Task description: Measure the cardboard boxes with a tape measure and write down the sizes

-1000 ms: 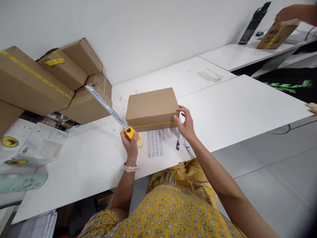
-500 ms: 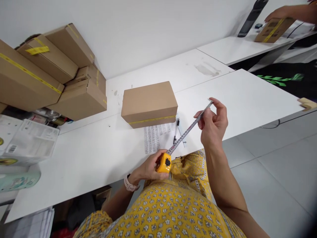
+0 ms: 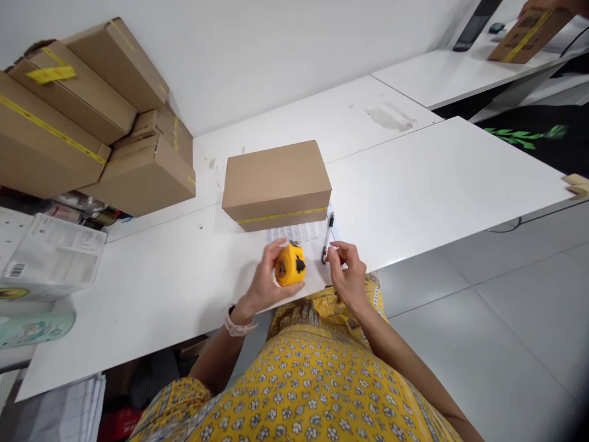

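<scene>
My left hand [image 3: 267, 276] is closed round a yellow tape measure [image 3: 291, 265] with a black button, held over the front edge of the white table; no blade shows outside its case. A white pen [image 3: 328, 236] with black ends lies slanted on a paper. At the pen's lower end is my right hand [image 3: 350, 273], fingers bent, thumb and forefinger slightly apart; whether they touch the pen I cannot tell. Just beyond, a closed cardboard box [image 3: 278, 178] with a yellow tape strip covers part of a printed sheet [image 3: 299, 233].
Several cardboard boxes [image 3: 151, 172] are stacked at the left by the wall. A white printed package [image 3: 55, 258] and a pale green bottle [image 3: 41, 328] stand at the table's left. Another person's hand rests on a taped box [image 3: 524, 37] at the far right.
The tape measure's drawn-out blade has gone back into its case. My right hand has let go of the blade end and moved left to the pen. My left hand has risen slightly leftward.
</scene>
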Available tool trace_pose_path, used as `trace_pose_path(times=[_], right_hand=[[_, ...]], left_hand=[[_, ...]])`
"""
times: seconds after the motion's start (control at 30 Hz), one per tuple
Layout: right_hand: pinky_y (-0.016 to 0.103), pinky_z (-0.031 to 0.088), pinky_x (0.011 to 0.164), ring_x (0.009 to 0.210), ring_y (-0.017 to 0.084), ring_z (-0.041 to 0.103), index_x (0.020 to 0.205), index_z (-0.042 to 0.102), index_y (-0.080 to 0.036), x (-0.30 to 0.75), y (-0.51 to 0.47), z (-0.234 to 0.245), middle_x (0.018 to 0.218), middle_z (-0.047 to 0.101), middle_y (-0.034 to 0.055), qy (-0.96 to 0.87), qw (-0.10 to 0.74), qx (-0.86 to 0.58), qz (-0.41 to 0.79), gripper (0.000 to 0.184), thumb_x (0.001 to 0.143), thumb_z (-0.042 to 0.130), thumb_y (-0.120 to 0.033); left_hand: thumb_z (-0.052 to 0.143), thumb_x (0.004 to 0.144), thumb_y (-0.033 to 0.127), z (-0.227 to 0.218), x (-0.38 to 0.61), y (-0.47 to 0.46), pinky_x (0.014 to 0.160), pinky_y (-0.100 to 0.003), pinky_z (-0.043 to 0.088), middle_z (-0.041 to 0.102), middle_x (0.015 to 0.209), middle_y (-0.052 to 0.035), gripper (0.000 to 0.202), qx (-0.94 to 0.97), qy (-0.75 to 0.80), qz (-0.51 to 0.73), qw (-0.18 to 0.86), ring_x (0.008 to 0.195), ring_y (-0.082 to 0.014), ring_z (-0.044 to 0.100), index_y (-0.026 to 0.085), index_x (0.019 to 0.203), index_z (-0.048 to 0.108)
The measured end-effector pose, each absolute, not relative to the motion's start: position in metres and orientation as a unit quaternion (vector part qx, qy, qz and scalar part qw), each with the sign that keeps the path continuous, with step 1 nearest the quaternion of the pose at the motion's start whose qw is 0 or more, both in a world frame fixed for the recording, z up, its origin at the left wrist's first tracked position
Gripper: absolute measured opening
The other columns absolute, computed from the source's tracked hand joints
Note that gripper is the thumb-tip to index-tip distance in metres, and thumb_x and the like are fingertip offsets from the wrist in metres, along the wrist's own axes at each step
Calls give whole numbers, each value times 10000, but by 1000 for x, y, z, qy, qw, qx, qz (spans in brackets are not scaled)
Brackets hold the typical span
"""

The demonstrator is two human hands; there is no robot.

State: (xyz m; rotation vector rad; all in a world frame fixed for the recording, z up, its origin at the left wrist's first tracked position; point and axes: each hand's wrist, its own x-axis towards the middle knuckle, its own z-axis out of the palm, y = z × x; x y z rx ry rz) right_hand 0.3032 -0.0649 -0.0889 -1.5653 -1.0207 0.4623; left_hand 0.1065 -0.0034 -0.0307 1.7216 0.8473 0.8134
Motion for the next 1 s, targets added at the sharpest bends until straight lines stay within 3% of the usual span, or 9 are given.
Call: trace_pose_path(times=[0.13, 0.27, 0.4, 0.5, 0.6, 0.67, 0.77, 0.9, 1.0], right_hand=[[365, 494, 721, 781, 234, 673, 1215, 583, -212, 324, -37, -100, 887, 724, 48, -447, 413, -777, 164, 399, 985, 517, -531], [367, 476, 753, 1100, 331, 672, 1385, 518, -165, 324, -19, -94, 1211, 715, 164, -522, 226, -810, 146, 469, 1011, 510, -448], [341, 451, 690, 933, 291, 714, 1404, 529, -156, 319, -13, -87, 1219, 706, 184, -536, 150, -816, 156, 406, 1021, 410, -226], [345, 468, 694, 829, 260, 710, 1340, 592, -153, 324, -17, -94, 1098, 738, 161, -500, 241, -815, 168, 410, 968, 421, -156], [351, 516, 687, 753, 227, 700, 1233, 659, -165, 336, -32, -104, 887, 754, 87, -387, 466, -757, 245, 365, 956, 431, -233], [365, 559, 716, 799, 217, 724, 1183, 681, -186, 345, -46, -105, 901, 768, 68, -308, 598, -676, 302, 341, 946, 460, -296], [400, 581, 833, 962, 218, 743, 1162, 678, -225, 351, -66, -97, 1045, 783, 70, -279, 690, -596, 300, 294, 912, 584, -348], [324, 528, 733, 741, 155, 676, 907, 622, -247, 348, -79, -84, 788, 712, -11, -274, 702, -631, 184, 251, 822, 780, -423], [314, 474, 634, 553, 126, 547, 805, 562, -245, 344, -75, -83, 595, 566, -53, -236, 701, -652, 163, 372, 906, 644, -594]], left_hand=[[908, 680, 410, 0, 97, 47, 968, -440, 564, 584, 1412, -130, 907, 740, 370, 494, 267, 1244, -318, 637, 257, 1443, 442], [849, 752, 373, 28, 101, 108, 1106, -451, 496, 577, 1454, -125, 843, 776, 430, 460, 34, 1319, -303, 587, 231, 1471, 432], [818, 755, 330, 34, 110, 157, 1079, -524, 487, 658, 1314, -142, 787, 785, 509, 351, -19, 1237, -354, 615, 201, 1457, 488], [758, 807, 335, 26, 113, 172, 1140, -580, 414, 649, 1330, -164, 635, 797, 508, 326, -7, 1330, -397, 555, 220, 1399, 561], [672, 901, 343, 6, 118, 157, 1189, -601, 363, 617, 1416, -152, 477, 813, 424, 400, -10, 1395, -377, 513, 238, 1356, 580], [611, 953, 321, -15, 125, 135, 1160, -572, 428, 689, 1319, -114, 362, 855, 322, 406, 23, 1308, -324, 605, 252, 1308, 597], [575, 982, 297, -53, 140, 102, 1088, -494, 535, 740, 1216, -85, 309, 928, 169, 297, 148, 1196, -251, 689, 232, 1283, 602], [715, 888, 326, -91, 154, 90, 1208, -543, 435, 562, 1517, -164, 645, 944, 162, 142, 249, 1482, -311, 471, 205, 1466, 455], [803, 826, 396, -103, 158, 97, 1284, -575, 302, 371, 1664, -188, 902, 936, 203, 76, 278, 1570, -340, 318, 224, 1564, 314]])
